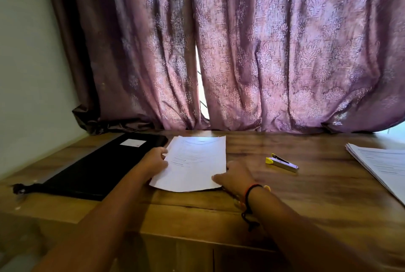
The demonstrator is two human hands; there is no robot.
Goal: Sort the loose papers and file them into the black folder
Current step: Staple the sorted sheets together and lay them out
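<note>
A small stack of white printed papers [194, 163] lies flat in the middle of the wooden table [285, 195]. My left hand [154, 160] holds its left edge, thumb on top of the sheets. My right hand [235, 176] rests at the stack's lower right corner, its thumb lying on the paper and the fingers against the right edge. The black folder [98, 166] lies closed to the left of the papers, with a white label near its far end and a tie at its near corner. A second pile of printed papers [381, 164] sits at the table's right edge.
A yellow and silver stapler [281, 162] lies on the table between the two paper piles. Purple patterned curtains [241, 52] hang down to the table's far edge. A pale wall borders the table on the left.
</note>
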